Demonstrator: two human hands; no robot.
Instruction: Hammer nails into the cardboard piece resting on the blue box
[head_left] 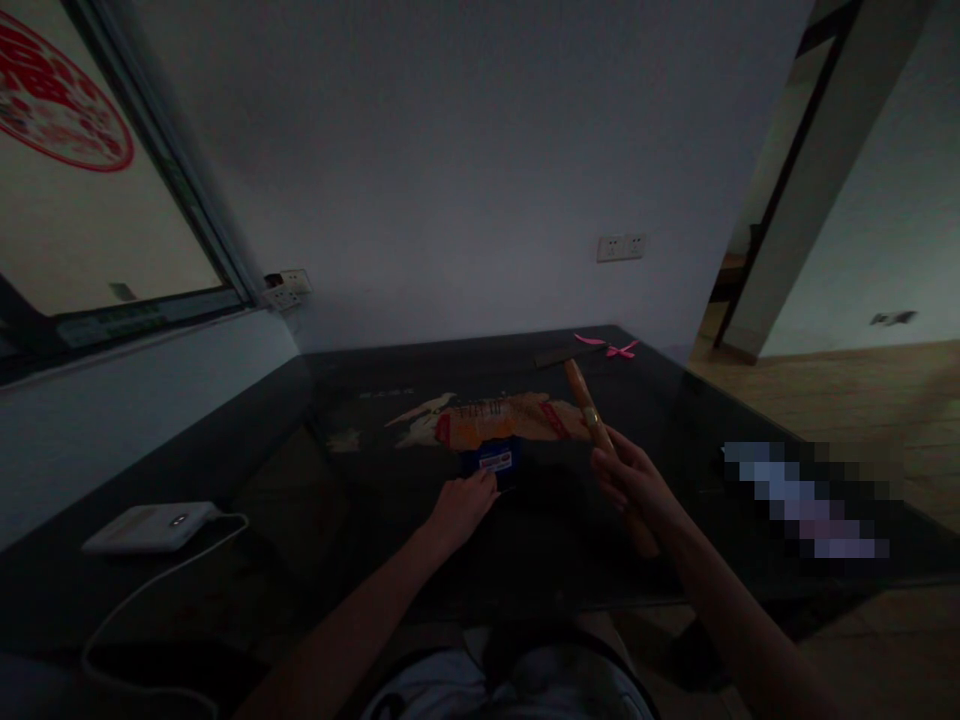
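A small blue packet [499, 458] with a white-and-red label lies on the dark table. My left hand [463, 503] has its fingers closed at the packet's near edge. Tilted up in my right hand [634, 478] is a long brown wooden stick [585, 398] with a shiny band around it; the fingers wrap its middle and its lower end shows below the hand. Behind the blue packet, a crumpled orange-and-red wrapper [491, 415] lies flat.
A dark flat strip [555, 357] and a pink ribbon [621, 350] lie toward the wall. At left a white device [154, 528] trails a white cable [161, 578]. A blurred-out object [799, 500] is at the right, and sockets [621, 247] are on the wall.
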